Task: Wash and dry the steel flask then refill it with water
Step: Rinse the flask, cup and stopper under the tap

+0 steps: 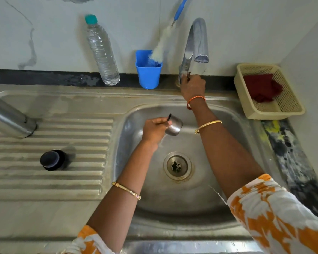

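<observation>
Behind my sink a blue cup (pixel 148 74) holds a white-bristled bottle brush (pixel 162 44) leaning on the wall. At the far right, a cream mesh basket (pixel 286 105) on the counter holds a dark red cloth (pixel 262 88).

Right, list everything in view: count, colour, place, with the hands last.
steel flask: one, silver, on the drainboard at far left, leaning.
black lid: one, on the drainboard ridges.
steel cup: one, silver, held over the sink basin.
plastic bottle: one, clear with a teal cap, against the wall.
blue cup: one, beside the tap, holding a bottle brush, white bristles, blue handle.
tap: one, steel, behind the basin.
basket: one, cream, right counter, holding a dark red cloth.
sink: one, steel.
left hand: holds the steel cup.
right hand: grips the tap's base.
</observation>
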A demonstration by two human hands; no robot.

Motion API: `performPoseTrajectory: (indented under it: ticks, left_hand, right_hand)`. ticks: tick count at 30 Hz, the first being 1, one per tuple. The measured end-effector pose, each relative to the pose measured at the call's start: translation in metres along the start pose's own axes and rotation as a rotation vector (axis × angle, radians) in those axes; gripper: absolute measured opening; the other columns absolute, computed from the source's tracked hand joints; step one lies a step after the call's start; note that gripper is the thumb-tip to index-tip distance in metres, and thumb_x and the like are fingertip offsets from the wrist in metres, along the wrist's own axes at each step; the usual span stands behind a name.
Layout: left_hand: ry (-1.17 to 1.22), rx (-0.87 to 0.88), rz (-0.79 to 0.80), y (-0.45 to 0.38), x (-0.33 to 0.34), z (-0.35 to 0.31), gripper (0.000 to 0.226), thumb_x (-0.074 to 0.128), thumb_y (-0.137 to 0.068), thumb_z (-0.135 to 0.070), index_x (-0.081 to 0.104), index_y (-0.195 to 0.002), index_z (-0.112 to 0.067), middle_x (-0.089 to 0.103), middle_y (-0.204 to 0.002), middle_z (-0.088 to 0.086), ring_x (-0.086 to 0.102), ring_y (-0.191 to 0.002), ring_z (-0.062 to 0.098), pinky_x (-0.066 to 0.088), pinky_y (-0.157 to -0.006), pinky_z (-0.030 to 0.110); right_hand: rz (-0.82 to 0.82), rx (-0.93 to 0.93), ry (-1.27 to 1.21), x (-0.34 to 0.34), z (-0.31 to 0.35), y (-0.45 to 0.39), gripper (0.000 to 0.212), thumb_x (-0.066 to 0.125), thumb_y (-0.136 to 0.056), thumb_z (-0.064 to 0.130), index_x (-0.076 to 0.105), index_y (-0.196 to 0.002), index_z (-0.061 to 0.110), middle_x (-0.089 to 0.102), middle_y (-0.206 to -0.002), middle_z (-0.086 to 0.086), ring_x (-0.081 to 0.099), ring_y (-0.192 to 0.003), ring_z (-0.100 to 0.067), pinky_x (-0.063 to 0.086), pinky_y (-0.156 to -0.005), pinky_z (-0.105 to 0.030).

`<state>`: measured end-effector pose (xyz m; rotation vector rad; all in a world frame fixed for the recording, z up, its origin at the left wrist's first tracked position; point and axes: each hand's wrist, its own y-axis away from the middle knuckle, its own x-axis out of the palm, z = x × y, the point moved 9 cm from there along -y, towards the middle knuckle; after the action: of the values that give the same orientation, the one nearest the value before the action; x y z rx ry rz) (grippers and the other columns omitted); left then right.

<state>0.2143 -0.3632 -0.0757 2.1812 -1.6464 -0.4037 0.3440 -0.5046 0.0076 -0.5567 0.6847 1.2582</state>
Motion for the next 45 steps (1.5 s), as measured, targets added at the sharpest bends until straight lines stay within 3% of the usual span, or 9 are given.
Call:
performPoseTrajectory:
  ticks: [9,15,20,24,26,31,34,42,45]
  left_hand:
    - [0.314,-0.414,0.169,0.032,-0.008,0.034,0.024,0.048,-0.098,-0.009,0.055,-0.077,-0.017,0.045,-0.040,-0.011,0.024,-0.026,0.003,0.015,-0.030,0.013]
    - [0.009,-0.152,0.257,0.066,-0.029,-0.015,0.012,0.067,-0.089,-0.033,0.064,-0.087,-0.021,0.063,-0.084,-0.003,0.053,-0.061,0.006,0.038,-0.049,0.017]
    - [-0.056,0.026,0.353,0.087,-0.044,-0.027,0.027,0.054,-0.094,-0.043,0.063,-0.108,-0.021,0.069,-0.100,-0.003,0.064,-0.097,0.015,0.049,-0.078,0.025]
    - [-1.037,0.047,0.287,0.070,-0.055,0.036,0.048,0.048,-0.091,-0.043,0.059,-0.125,-0.011,0.056,-0.135,0.011,0.052,-0.125,0.031,0.042,-0.104,0.038]
    - [-1.290,0.171,0.278,0.073,-0.056,0.047,0.043,0.051,-0.091,-0.034,0.056,-0.129,-0.015,0.055,-0.137,0.011,0.050,-0.128,0.028,0.038,-0.107,0.039]
    - [-1.170,0.418,0.165,0.081,-0.061,0.021,0.053,0.055,-0.082,0.008,0.057,-0.130,-0.015,0.050,-0.139,0.014,0.048,-0.130,0.029,0.036,-0.107,0.031]
    - [-1.153,0.477,0.137,0.092,-0.073,0.005,0.053,0.064,-0.082,-0.006,0.055,-0.132,-0.021,0.045,-0.144,0.008,0.044,-0.133,0.025,0.032,-0.108,0.032]
    - [-0.626,0.640,-0.206,0.138,-0.232,-0.029,0.026,0.066,-0.084,-0.010,0.069,-0.111,-0.009,0.070,-0.109,0.005,0.065,-0.096,0.019,0.050,-0.086,0.025]
    - [-0.546,0.583,-0.323,0.133,-0.306,-0.030,0.023,0.064,-0.086,-0.006,0.068,-0.108,-0.008,0.069,-0.104,0.003,0.064,-0.090,0.015,0.045,-0.077,0.013]
  right_hand:
    - [0.603,0.034,-0.049,0.022,-0.037,0.137,0.057,0.067,-0.083,0.046,0.053,-0.126,0.010,0.059,-0.110,-0.005,0.063,-0.091,-0.020,0.058,-0.079,-0.040]
    - [0.489,-0.160,-0.016,-0.045,0.016,0.158,0.049,0.078,-0.075,0.035,0.058,-0.117,0.020,0.063,-0.094,0.001,0.062,-0.079,-0.013,0.054,-0.070,-0.026]
    - [0.642,0.068,-0.677,-0.040,-0.001,0.198,0.027,0.073,-0.075,0.027,0.063,-0.097,0.014,0.067,-0.095,-0.008,0.069,-0.077,-0.017,0.058,-0.064,-0.027]
    - [0.506,0.160,0.285,0.024,-0.099,0.208,0.028,0.076,-0.074,0.030,0.068,-0.094,0.013,0.068,-0.104,-0.013,0.065,-0.095,-0.029,0.049,-0.077,-0.031]
    - [0.457,0.194,0.366,0.033,-0.113,0.219,0.037,0.078,-0.069,0.030,0.070,-0.101,0.012,0.068,-0.107,-0.014,0.061,-0.107,-0.033,0.048,-0.086,-0.032]
    - [0.407,0.320,-0.039,0.031,-0.090,0.222,0.031,0.081,-0.067,0.034,0.071,-0.088,0.014,0.068,-0.091,-0.010,0.064,-0.082,-0.025,0.056,-0.070,-0.034]
    - [0.293,0.281,-0.023,0.020,-0.066,0.217,0.046,0.081,-0.067,0.038,0.065,-0.104,0.016,0.065,-0.112,-0.010,0.060,-0.103,-0.026,0.048,-0.084,-0.031]
    - [0.396,0.276,-0.807,0.072,0.076,0.257,0.045,0.076,-0.078,0.015,0.041,-0.108,0.012,0.059,-0.085,-0.005,0.060,-0.074,-0.017,0.057,-0.079,-0.040]
    - [0.403,0.214,-0.772,0.108,0.120,0.263,0.048,0.074,-0.079,0.010,0.044,-0.116,0.009,0.056,-0.099,-0.007,0.057,-0.075,-0.013,0.056,-0.069,-0.030]
